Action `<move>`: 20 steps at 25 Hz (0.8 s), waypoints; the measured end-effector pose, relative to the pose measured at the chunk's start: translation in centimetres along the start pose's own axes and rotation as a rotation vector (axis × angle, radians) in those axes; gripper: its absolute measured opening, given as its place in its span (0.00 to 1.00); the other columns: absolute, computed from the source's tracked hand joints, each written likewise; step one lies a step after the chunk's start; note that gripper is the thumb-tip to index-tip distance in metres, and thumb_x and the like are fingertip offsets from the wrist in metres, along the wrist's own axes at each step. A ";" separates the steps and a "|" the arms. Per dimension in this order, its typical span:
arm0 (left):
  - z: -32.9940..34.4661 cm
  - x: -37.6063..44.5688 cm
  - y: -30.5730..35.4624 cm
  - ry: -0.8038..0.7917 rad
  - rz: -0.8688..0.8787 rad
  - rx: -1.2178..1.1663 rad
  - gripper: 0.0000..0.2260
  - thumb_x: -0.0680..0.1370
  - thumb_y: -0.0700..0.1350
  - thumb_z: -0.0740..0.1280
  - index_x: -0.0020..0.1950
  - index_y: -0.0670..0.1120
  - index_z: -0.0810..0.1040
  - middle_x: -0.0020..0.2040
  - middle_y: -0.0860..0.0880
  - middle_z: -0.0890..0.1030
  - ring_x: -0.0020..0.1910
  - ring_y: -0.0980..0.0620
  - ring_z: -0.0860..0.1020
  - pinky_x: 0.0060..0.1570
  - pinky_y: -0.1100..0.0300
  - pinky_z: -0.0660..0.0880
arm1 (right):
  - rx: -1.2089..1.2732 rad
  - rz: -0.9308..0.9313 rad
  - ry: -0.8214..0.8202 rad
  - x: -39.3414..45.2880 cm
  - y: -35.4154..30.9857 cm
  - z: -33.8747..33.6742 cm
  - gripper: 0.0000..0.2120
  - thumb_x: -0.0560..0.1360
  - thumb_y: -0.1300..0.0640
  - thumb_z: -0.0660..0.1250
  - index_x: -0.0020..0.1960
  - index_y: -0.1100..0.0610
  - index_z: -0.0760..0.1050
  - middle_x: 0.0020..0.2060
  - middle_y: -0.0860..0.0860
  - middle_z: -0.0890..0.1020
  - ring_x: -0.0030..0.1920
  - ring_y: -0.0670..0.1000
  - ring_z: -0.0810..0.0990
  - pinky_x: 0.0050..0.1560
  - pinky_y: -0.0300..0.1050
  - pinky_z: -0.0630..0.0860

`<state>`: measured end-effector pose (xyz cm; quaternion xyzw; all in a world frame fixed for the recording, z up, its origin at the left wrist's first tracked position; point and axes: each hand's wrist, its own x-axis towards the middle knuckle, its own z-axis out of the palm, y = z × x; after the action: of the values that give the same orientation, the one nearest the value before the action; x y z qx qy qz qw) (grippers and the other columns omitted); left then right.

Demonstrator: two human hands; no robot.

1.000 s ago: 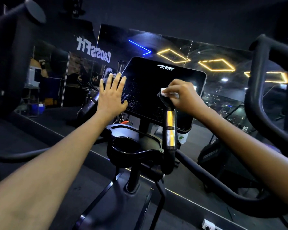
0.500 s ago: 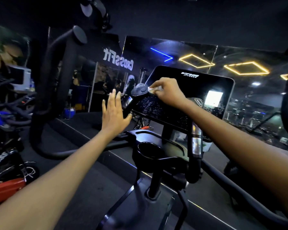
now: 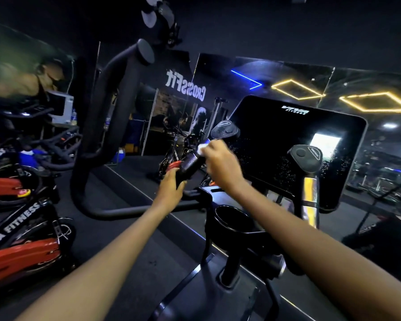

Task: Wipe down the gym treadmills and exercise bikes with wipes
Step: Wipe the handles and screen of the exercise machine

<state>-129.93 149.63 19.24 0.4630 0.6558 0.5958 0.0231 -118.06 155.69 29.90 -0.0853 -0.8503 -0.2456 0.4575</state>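
Now mid-task | right hand (image 3: 220, 162) pinches wipe (image 3: 203, 147) on left handlebar grip (image 3: 190, 164) | left hand (image 3: 170, 185) grips it below | spin bikes (image 3: 21, 228) look unwiped

"VIVA FITNESS" on console (image 3: 294, 144), bike frame (image 3: 21, 224)

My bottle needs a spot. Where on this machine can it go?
The round cup holder under the screen looks free, and so does the flat tray behind it. Near the left handle it is crowded: the left hand grips it and the right hand rubs it with a wipe.
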 end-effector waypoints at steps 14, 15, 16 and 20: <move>1.6 -0.5 0.8 0.039 0.157 0.141 0.39 0.77 0.41 0.66 0.77 0.51 0.43 0.76 0.44 0.54 0.74 0.43 0.58 0.70 0.44 0.60 | -0.140 -0.289 -0.183 -0.8 -1.9 1.3 0.08 0.67 0.64 0.60 0.39 0.64 0.78 0.33 0.56 0.76 0.33 0.56 0.75 0.31 0.43 0.66; 1.8 -0.2 1.3 0.042 0.182 0.149 0.39 0.76 0.41 0.67 0.76 0.53 0.42 0.77 0.44 0.52 0.75 0.45 0.55 0.71 0.43 0.57 | -0.121 -0.252 -0.175 -0.8 -1.4 0.8 0.08 0.65 0.64 0.61 0.40 0.65 0.78 0.33 0.56 0.76 0.33 0.56 0.76 0.30 0.45 0.69; 2.0 0.1 1.7 0.047 0.199 0.157 0.40 0.76 0.42 0.67 0.76 0.54 0.41 0.77 0.44 0.51 0.76 0.45 0.53 0.72 0.43 0.55 | -0.093 -0.162 -0.139 -0.6 -0.8 -0.1 0.09 0.65 0.64 0.61 0.41 0.65 0.78 0.34 0.57 0.76 0.34 0.57 0.76 0.29 0.45 0.71; 2.5 1.3 2.6 0.100 0.202 0.235 0.36 0.78 0.48 0.64 0.78 0.49 0.44 0.75 0.44 0.57 0.74 0.45 0.56 0.72 0.43 0.53 | -0.141 0.078 0.006 1.7 2.6 -3.3 0.09 0.68 0.69 0.61 0.45 0.66 0.78 0.39 0.60 0.76 0.39 0.60 0.76 0.33 0.46 0.73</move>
<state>-127.71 152.00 21.26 0.4959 0.6715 0.5364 -0.1240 -115.61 156.13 33.72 -0.1496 -0.8256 -0.2870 0.4621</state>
